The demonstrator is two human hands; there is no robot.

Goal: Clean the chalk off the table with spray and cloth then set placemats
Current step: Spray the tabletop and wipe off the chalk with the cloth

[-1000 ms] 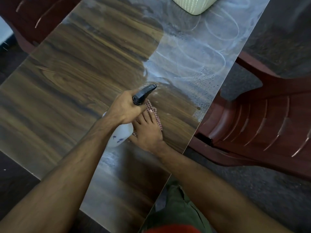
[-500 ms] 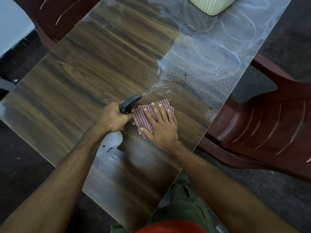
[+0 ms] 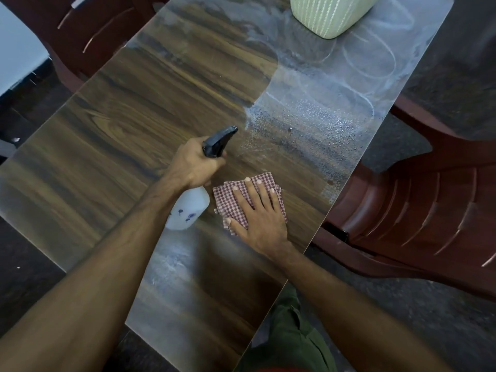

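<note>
Seen from above by a head-worn camera, two bare forearms reach forward from the bottom edge over a long wood-grain counter (image 3: 112, 146) that runs diagonally from 7 o'clock toward 1 o'clock. Nearest, at 6 o'clock, dark green clothing (image 3: 292, 342) shows below the counter's edge. Just past centre, the right hand (image 3: 261, 216) lies flat with its fingers straight and spread, pressing a folded red-and-white checked cloth (image 3: 228, 198) against the wood close to the counter's right edge. Immediately at 9 o'clock of it, the left hand (image 3: 194, 165) is curled tightly round the neck of a spray bottle (image 3: 189, 208), its pale translucent body tilted back under the wrist and its black nozzle aimed toward 1 o'clock. Just beyond the nozzle, fine droplets (image 3: 308, 124) bead on the surface. Farther on, toward 1 o'clock, the counter is hazed white with chalk loops and smears (image 3: 373, 57), while the stretch toward 10 o'clock shows bare dark grain. At 12 o'clock, at the top edge, stands a pale green ribbed vase (image 3: 330, 14), cut off by the frame. A dark red plastic chair (image 3: 418, 210) sits at 3 o'clock beside the counter, and another (image 3: 88, 30) at 11 o'clock.
</note>
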